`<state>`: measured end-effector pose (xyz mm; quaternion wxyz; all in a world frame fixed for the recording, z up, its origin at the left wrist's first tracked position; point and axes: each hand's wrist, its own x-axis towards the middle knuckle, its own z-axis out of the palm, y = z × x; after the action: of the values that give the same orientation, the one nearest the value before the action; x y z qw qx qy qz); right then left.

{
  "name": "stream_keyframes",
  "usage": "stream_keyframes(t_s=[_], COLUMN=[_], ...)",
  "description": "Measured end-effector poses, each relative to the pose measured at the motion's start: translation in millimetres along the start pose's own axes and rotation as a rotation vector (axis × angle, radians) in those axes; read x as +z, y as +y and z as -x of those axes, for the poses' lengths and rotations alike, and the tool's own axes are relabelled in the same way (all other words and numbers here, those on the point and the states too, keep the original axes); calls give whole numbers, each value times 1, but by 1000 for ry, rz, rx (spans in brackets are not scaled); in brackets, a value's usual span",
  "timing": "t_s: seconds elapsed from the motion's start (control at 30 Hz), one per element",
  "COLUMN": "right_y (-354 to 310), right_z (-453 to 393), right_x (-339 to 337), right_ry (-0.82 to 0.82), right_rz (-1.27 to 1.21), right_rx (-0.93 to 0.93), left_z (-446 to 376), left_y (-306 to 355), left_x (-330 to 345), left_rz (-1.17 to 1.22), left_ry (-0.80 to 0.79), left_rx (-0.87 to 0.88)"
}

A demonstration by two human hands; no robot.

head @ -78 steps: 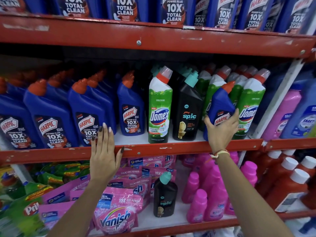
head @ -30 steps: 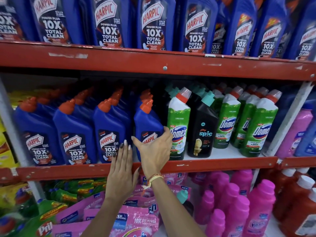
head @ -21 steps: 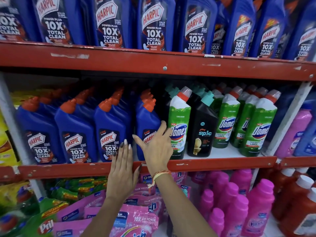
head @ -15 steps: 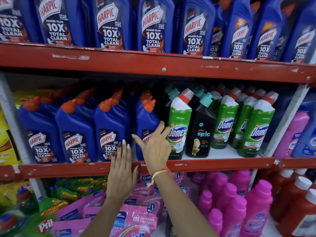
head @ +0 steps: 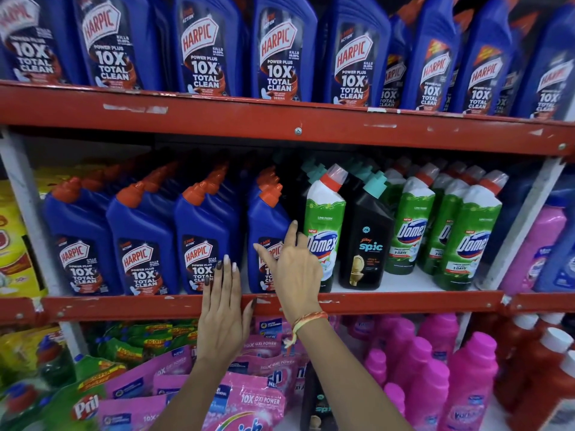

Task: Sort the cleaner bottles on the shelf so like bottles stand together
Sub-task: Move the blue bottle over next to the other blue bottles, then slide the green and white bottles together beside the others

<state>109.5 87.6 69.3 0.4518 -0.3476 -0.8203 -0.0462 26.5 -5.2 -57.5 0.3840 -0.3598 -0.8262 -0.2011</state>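
On the middle shelf (head: 404,301) blue Harpic bottles with orange caps fill the left half. The rightmost blue Harpic bottle (head: 268,219) stands at the front beside a green Domex bottle (head: 323,219). A black Spic bottle (head: 365,241) stands between that Domex bottle and the other green Domex bottles (head: 466,231). My right hand (head: 294,269) hovers open in front of the Harpic and Domex bottles, fingers spread, holding nothing. My left hand (head: 222,309) lies flat on the red shelf edge, fingers straight.
Larger blue Harpic bottles (head: 280,48) line the top shelf. Below are pink pouches (head: 249,396), a black Spic bottle (head: 314,402), pink bottles (head: 435,368) and red bottles (head: 547,368). Pink and blue bottles (head: 547,244) stand past the white upright at the right.
My right hand carried a blue Harpic bottle from the right group to the left, set it beside the other Harpic bottles and let go; its fingers are now spread. The left hand stayed.
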Motion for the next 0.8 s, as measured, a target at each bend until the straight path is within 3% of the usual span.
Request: stream_keyframes(t_s=[0.43, 0.6, 0.7, 0.8], right_y=[21, 32, 38, 43], right_z=[-1, -7, -16, -24], right_x=[13, 3, -11, -17], right_ry=[171, 283, 366, 282], right_rz=[-154, -377, -468, -530], right_rx=[-173, -167, -65, 175], left_z=[1, 1, 1, 1], left_y=[0, -1, -1, 0], left_x=[1, 3, 2, 2], left_rz=[12, 4, 2, 3], left_ry=[4, 1, 1, 0], left_rx=[-3, -1, -1, -5])
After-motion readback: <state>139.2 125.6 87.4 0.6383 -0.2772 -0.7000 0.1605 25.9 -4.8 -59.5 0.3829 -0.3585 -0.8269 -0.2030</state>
